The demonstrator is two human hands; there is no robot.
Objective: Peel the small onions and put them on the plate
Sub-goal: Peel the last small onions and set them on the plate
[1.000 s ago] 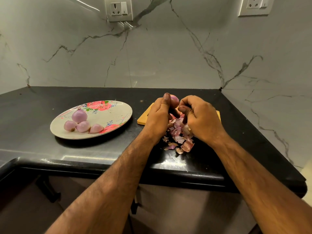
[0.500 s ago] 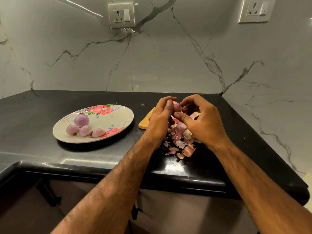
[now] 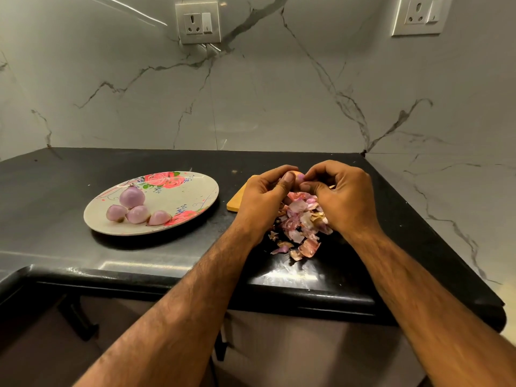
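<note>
Over the right end of the black counter (image 3: 55, 177), both hands meet. The left hand (image 3: 262, 196) is curled round a small onion (image 3: 298, 177), thumb laid up along its near side. Only a sliver of purple flesh shows between the fingers. The right hand (image 3: 343, 196) faces it, thumb and forefinger pinching at the onion's right side.

Directly below: a heap of peels (image 3: 300, 222), pink, purple and papery brown, spilling toward the near edge. A wooden board (image 3: 237, 202) lies behind the heap, mostly hidden by the left hand, one orange corner showing.

Left of the board, well apart from the hands, sits a floral plate (image 3: 195, 196), with four peeled onions (image 3: 132, 196) clustered on its left half.

Behind is a grey-veined marble wall (image 3: 279, 93) with two sockets (image 3: 198, 22).
</note>
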